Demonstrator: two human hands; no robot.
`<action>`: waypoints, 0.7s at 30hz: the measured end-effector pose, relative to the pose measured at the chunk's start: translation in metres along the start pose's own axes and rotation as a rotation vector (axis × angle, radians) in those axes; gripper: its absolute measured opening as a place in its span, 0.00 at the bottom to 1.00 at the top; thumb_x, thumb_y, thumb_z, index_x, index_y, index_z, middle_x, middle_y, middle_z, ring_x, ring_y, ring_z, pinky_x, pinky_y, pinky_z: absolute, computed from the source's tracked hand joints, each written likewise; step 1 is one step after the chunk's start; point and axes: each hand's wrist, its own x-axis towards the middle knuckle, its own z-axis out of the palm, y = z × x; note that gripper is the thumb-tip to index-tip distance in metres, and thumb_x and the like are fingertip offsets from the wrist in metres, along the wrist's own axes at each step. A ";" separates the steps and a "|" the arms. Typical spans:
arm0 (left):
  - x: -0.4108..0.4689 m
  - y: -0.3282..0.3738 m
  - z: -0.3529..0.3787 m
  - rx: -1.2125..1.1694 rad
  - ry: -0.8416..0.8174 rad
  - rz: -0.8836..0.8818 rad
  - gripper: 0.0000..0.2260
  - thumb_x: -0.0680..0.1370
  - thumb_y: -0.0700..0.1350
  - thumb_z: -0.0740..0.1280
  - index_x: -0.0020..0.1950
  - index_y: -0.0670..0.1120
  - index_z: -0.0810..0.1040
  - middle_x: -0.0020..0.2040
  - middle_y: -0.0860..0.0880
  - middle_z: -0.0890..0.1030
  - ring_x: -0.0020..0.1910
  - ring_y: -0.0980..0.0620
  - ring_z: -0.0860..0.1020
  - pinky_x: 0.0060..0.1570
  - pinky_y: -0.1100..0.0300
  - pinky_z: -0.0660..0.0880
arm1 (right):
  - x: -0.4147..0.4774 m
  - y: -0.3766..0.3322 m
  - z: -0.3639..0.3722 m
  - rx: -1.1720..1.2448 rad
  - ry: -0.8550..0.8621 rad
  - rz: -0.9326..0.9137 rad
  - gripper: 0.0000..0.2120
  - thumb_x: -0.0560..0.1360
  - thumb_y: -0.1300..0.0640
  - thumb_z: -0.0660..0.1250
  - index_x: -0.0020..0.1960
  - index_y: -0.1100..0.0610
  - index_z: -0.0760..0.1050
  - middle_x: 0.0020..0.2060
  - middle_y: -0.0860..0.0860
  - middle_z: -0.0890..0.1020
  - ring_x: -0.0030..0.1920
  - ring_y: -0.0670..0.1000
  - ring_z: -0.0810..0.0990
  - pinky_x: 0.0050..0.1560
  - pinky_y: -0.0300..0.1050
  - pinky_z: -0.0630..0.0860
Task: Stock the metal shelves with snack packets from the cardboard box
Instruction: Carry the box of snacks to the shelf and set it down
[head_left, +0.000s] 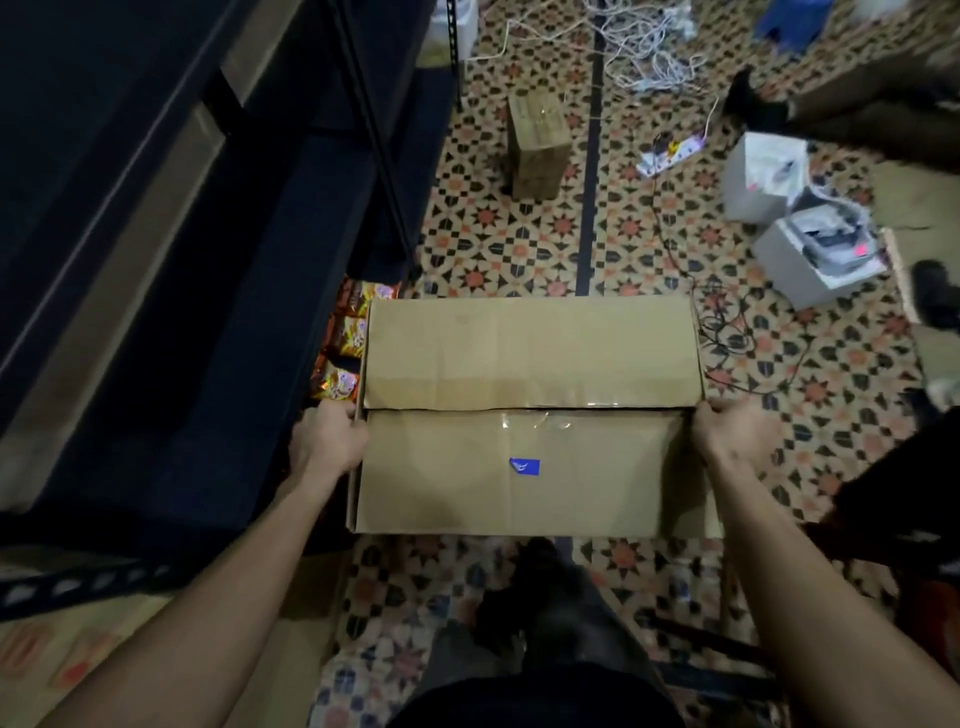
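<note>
A large cardboard box (530, 358) with both top flaps folded shut and a small blue sticker is held over the patterned floor in front of me. My left hand (327, 441) grips its left side and my right hand (732, 436) grips its right side. The dark metal shelves (171, 218) stand to the left. Orange snack packets (345, 338) lie on the low shelf, partly hidden behind the box's left edge.
A small wooden block (537, 143) stands on the floor beyond the box. White cables (639, 47), a power strip (670, 150) and two white boxes (810, 249) lie at the right. My dark shoes (530, 592) show below the box. Another person's dark feet (753, 104) are at the top right.
</note>
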 end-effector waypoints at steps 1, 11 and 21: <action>0.011 0.006 -0.005 0.001 0.015 0.000 0.07 0.76 0.46 0.64 0.45 0.49 0.83 0.44 0.42 0.83 0.44 0.39 0.80 0.43 0.51 0.79 | 0.009 -0.013 0.002 0.007 -0.007 -0.012 0.12 0.79 0.57 0.64 0.54 0.60 0.84 0.52 0.62 0.83 0.55 0.62 0.80 0.57 0.51 0.75; 0.142 0.082 -0.040 -0.107 0.055 -0.108 0.13 0.79 0.45 0.65 0.34 0.50 0.77 0.37 0.45 0.80 0.36 0.44 0.78 0.29 0.60 0.65 | 0.124 -0.164 0.037 0.034 -0.086 -0.095 0.11 0.79 0.54 0.64 0.49 0.55 0.84 0.43 0.59 0.84 0.45 0.60 0.83 0.49 0.53 0.80; 0.278 0.134 -0.079 -0.151 0.037 -0.134 0.10 0.79 0.42 0.66 0.38 0.45 0.79 0.36 0.46 0.79 0.34 0.49 0.75 0.26 0.61 0.63 | 0.205 -0.307 0.087 -0.005 -0.040 -0.116 0.11 0.79 0.55 0.65 0.55 0.57 0.83 0.48 0.62 0.84 0.50 0.62 0.83 0.53 0.57 0.80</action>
